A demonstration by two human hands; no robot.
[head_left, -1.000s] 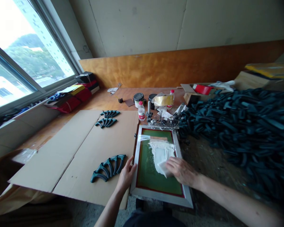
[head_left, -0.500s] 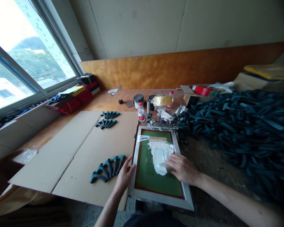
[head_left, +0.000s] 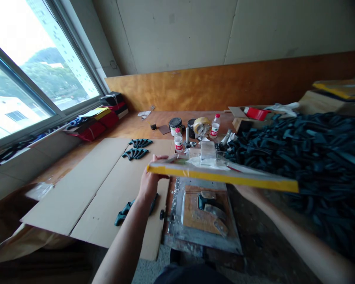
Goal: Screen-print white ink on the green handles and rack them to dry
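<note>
The screen printing frame point(head_left: 225, 177) is tilted up, its yellow-taped front edge facing me. My left hand point(head_left: 150, 179) is closed on the frame's left front corner. My right hand is hidden behind the raised frame; only the forearm and wrist show below its right part. A pale, translucent squeegee point(head_left: 208, 152) stands in the white ink on the screen. Under the frame, a dark green curved plastic part point(head_left: 205, 202) lies in a wooden jig point(head_left: 192, 219) on a metal base plate point(head_left: 179, 232).
Rows of similar curved parts point(head_left: 135, 153) lie on a cardboard sheet point(head_left: 103, 197) at left. A large pile of dark parts point(head_left: 307, 150) fills the right. Behind stand bottles point(head_left: 215, 126), a tub point(head_left: 175, 125) and a tape roll point(head_left: 201, 126). A black knob point(head_left: 162, 214) sits beside the base.
The frame has swung up from lying flat, uncovering the jig and the part. My left hand has moved forward with its corner. My right hand has gone behind the frame, off the squeegee.
</note>
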